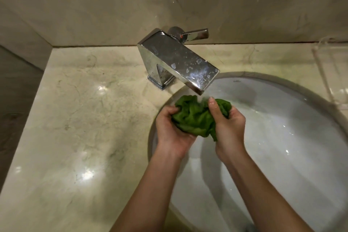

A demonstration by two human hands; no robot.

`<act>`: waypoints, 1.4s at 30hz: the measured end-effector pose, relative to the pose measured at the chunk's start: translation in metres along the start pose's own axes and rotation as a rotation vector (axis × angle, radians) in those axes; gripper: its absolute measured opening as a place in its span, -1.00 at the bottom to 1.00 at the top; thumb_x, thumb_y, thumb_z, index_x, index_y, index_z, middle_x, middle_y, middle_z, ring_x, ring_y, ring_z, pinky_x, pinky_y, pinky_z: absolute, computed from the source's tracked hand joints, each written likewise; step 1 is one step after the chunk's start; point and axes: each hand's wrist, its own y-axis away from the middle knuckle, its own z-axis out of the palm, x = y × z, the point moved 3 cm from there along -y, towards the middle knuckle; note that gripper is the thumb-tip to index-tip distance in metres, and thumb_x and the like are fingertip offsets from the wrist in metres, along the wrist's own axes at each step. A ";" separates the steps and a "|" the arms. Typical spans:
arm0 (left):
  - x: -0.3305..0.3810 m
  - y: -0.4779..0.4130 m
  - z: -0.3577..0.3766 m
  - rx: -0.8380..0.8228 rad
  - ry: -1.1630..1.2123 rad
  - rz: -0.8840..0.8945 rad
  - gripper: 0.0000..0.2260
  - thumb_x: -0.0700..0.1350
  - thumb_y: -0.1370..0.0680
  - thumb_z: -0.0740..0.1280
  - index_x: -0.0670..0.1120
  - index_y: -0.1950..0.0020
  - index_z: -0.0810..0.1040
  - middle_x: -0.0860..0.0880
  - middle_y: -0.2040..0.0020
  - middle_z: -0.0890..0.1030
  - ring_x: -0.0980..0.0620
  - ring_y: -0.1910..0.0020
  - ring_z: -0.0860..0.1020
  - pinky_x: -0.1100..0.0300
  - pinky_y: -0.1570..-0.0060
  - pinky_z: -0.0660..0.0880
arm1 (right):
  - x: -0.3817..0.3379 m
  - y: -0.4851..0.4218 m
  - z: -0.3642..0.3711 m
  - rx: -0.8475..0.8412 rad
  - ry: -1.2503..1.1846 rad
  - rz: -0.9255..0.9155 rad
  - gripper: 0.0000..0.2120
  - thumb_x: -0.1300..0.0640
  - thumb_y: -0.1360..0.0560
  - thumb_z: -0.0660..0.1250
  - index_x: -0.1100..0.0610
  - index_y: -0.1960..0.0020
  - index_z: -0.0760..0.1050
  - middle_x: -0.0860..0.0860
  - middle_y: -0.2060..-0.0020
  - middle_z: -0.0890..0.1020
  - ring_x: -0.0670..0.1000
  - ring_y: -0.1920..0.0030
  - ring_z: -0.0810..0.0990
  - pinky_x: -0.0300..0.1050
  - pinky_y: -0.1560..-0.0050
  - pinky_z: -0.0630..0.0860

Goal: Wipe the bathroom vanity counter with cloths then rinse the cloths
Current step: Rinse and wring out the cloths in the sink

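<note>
- Gripping the cloth (195,117) as a tight green wad, the left fingers (166,112) were curled over its left edge. The right fingers (213,108) were dug into its upper right, with one tip raised toward the spout. Neither hold looked slack.
- The left hand (173,130) and right hand (228,126) sat close together at centre frame with the cloth bunched between them. It was just under the mouth of the faucet (178,60) and over the upper-left part of the sink (282,118).
- The step in hand looked like rinsing. A wad this tight would probably take water only on its outside. Easing the fingers, opening the folds under the spout, then squeezing again would likely flush it better.
- Whether water was running was hard to tell, as only a faint blur showed below the spout lip. The handle (195,34), upper centre, pointed toward the right of the frame.
- Working the cloth one fistful at a time would suit both hands, one feeding and the other wringing, with the wrists inside the rim.
- Holding the cloth low in the sink should keep drips off the counter (84,118), which filled the left of the frame and shone under the light.
- A clear tray (331,73) at the right edge stood well apart from the hands.
</note>
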 end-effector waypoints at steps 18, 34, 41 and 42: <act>-0.040 -0.021 0.004 0.185 -0.196 -0.007 -0.71 0.06 -0.59 0.17 -0.05 0.20 0.54 0.00 0.41 0.59 0.09 0.44 0.58 0.28 0.47 0.48 | -0.009 -0.032 0.023 -0.055 1.103 -0.453 -0.63 0.00 -0.55 0.07 0.09 0.38 0.40 0.17 0.42 0.53 0.26 0.33 0.57 0.07 0.32 0.48; -0.011 0.002 -0.009 -0.023 -0.274 0.024 -0.74 -0.24 -0.38 0.19 -0.11 0.02 0.58 -0.12 0.03 0.66 -0.07 0.12 0.60 0.14 0.23 0.56 | -0.013 -0.014 -0.010 -0.142 0.276 -0.263 -0.66 0.06 -0.35 0.47 0.04 -0.05 0.42 -0.08 0.13 0.62 -0.16 0.11 0.62 -0.16 0.09 0.59; -0.016 -0.007 0.007 0.048 -0.224 -0.118 -0.56 0.08 -0.54 0.21 -0.16 0.39 0.63 -0.10 0.42 0.61 -0.01 0.46 0.59 0.26 0.44 0.54 | -0.003 0.006 0.013 -0.212 0.750 -0.584 -0.66 -0.19 -0.51 0.15 0.05 0.27 0.36 -0.08 0.39 0.40 -0.05 0.33 0.44 -0.11 0.30 0.36; -0.018 -0.006 0.008 0.056 -0.255 -0.060 -0.61 0.05 -0.55 0.21 -0.13 0.36 0.62 -0.07 0.42 0.60 0.01 0.45 0.58 0.26 0.41 0.53 | -0.007 0.001 0.015 -0.150 0.828 -0.588 -0.67 -0.18 -0.51 0.15 0.06 0.24 0.34 -0.09 0.41 0.40 -0.02 0.35 0.43 -0.07 0.33 0.32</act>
